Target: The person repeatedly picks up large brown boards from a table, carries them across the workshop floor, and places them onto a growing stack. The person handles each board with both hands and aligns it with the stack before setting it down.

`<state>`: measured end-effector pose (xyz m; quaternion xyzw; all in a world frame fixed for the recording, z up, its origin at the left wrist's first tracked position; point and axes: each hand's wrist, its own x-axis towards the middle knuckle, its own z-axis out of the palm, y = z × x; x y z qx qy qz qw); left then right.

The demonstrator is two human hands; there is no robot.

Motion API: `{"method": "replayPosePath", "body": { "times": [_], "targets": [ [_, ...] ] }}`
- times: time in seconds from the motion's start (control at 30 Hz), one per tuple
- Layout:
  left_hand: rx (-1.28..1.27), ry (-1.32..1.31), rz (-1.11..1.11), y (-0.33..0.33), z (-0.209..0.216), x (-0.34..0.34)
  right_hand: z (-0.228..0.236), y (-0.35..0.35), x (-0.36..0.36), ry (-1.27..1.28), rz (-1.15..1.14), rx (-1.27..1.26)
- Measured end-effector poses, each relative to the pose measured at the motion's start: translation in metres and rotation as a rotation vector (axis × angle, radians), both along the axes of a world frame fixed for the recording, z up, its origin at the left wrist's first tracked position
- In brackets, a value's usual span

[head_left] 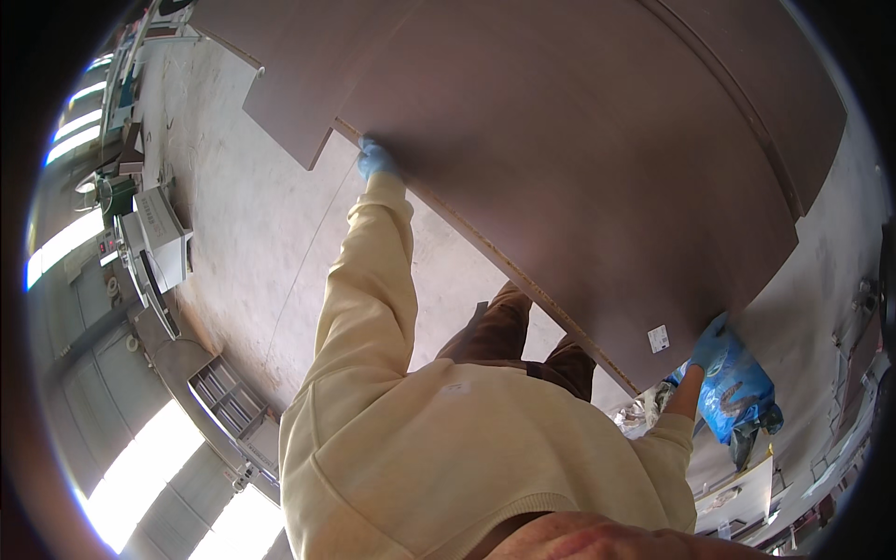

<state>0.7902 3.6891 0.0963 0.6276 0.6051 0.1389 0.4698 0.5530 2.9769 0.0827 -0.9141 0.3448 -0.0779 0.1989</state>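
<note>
A large dark brown chipboard panel (560, 159) with a raw, speckled near edge spans the view in front of me. My left hand (376, 159), in a blue glove, closes on its near edge toward the left end, with some fingers hidden by the board. At the right end, my right hand (711, 345), also in a blue glove, grips the side edge close to the near corner. A small white label (659, 338) is stuck on the panel near that hand. More brown panels (301, 107) show beyond and beneath it.
A crumpled blue plastic bag (735, 387) lies right beside my right hand. Pale concrete floor (252, 177) stretches to the left, with a grey-white machine (161, 233) and a metal rack (227, 397) along that side. A white board (737, 499) is at the lower right.
</note>
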Motion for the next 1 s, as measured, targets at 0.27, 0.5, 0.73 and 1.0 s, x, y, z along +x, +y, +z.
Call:
{"method": "replayPosePath", "body": {
  "times": [0.27, 0.5, 0.73, 1.0],
  "targets": [
    [0.113, 0.165, -0.100, 0.030, -0.036, -0.006, -0.032, -0.028, -0.009, 0.043, -0.019, -0.064],
    [0.088, 0.125, -0.552, 0.053, -0.060, -0.007, -0.050, -0.022, -0.014, 0.020, -0.241, 0.040],
    [-0.045, 0.092, -0.423, 0.051, -0.028, -0.005, 0.006, 0.027, 0.013, 0.094, -0.538, 0.160],
    [0.140, 0.289, -0.404, 0.020, -0.028, -0.017, 0.023, 0.029, 0.014, 0.035, -0.549, 0.423]
  ]
}}
